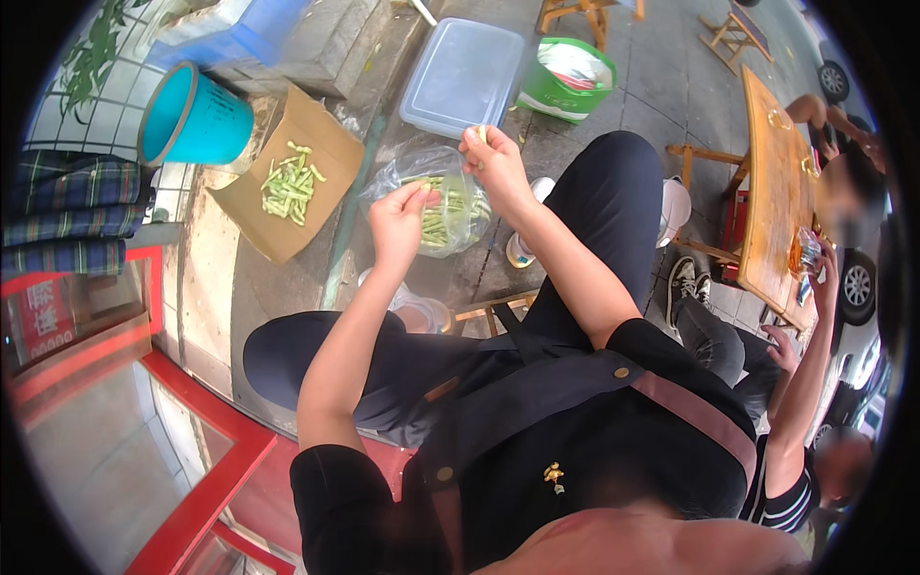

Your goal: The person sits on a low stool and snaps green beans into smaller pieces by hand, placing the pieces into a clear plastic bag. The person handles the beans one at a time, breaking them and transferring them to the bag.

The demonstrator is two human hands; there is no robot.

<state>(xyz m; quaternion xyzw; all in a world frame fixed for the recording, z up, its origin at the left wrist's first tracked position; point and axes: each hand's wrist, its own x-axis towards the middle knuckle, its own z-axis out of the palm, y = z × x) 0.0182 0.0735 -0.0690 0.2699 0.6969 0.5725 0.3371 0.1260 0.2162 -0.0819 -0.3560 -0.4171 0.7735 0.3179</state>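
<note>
My left hand (397, 221) pinches a small piece of green bean between thumb and forefinger, over the near-left side of a clear plastic bag (463, 241). My right hand (499, 169), slightly higher and to the right, holds another short bean piece (481, 134) at its fingertips. Inside the open bag lie whole green beans (435, 228), partly seen through the plastic. Left of the bag, a heap of snapped bean pieces (289, 185) rests on a flattened piece of brown cardboard (334, 152). Both hands are apart from each other.
Beyond the bag stand a lidded clear plastic box (463, 72) and a green bag (568, 83). A turquoise bucket (208, 118) lies tilted behind the cardboard. A wooden table (773, 208) with people seated beside it is at right; a red-framed glass cabinet (215, 460) is at lower left.
</note>
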